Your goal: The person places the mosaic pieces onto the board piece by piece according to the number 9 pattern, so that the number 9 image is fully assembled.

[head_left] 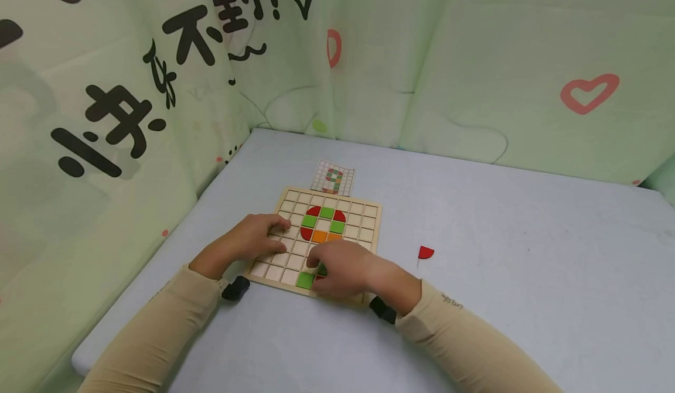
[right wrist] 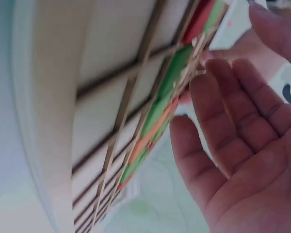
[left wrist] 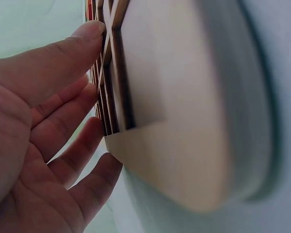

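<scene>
A wooden grid board lies on the table. Red quarter-circle pieces, green squares and orange squares form a ring in its upper middle cells. In the bottom row sits another green square, with a red and a green piece partly covered beside it. My left hand rests its thumb and fingertips on the board's left side, holding no piece. Over the lower right of the board is my right hand, fingers loosely bent and close to these pieces. In the right wrist view, nothing lies between its fingers.
Behind the board lies a printed pattern card with a coloured figure on a grid. A loose red quarter-circle piece lies to the right on the table. Printed curtains hang along the table's back and left edges.
</scene>
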The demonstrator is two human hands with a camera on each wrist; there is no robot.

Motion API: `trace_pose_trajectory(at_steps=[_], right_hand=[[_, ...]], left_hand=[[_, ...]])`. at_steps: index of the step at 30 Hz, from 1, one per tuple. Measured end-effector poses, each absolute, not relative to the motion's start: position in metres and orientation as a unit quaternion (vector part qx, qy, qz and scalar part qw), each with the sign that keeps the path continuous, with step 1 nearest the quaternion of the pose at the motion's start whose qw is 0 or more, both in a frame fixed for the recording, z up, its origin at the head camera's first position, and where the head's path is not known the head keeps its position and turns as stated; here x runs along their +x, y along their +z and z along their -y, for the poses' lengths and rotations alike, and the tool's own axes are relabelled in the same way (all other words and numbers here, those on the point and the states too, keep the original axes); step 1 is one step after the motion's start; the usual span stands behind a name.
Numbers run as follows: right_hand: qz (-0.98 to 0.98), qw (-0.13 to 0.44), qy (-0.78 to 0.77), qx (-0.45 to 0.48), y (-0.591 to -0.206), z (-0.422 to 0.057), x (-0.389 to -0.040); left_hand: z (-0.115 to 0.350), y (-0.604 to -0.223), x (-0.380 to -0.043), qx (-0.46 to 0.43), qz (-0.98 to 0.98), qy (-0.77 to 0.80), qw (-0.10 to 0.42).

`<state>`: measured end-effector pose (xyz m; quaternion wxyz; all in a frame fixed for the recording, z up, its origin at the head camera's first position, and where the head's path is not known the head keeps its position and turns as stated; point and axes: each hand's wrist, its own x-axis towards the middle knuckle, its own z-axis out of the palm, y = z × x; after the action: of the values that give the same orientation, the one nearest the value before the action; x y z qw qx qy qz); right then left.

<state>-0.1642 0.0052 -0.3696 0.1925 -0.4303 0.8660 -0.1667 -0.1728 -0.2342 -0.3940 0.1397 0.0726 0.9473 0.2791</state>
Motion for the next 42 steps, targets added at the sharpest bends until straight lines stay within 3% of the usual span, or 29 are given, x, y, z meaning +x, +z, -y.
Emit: trace_pose_trajectory(at_steps=[11,30,42], right_hand=[[-0.865,0.202,-0.214,-0.407,-0.360,-0.044,-0.180],[-0.899,0.129,-0.244,-0.341,-0.357,-0.121,-0.203],[-0.918,0.134,-0.227,-0.296,-0.362,-0.160,-0.210]], left_hand=[[0.234,-0.395,-0.172,0.063,-0.947,0.283,0.141],[0.234,-0.394,-0.171,0.063,-0.948,0.278,0.140],[0.233,-0.393,-0.170,0.057,-0.948,0.279,0.142]])
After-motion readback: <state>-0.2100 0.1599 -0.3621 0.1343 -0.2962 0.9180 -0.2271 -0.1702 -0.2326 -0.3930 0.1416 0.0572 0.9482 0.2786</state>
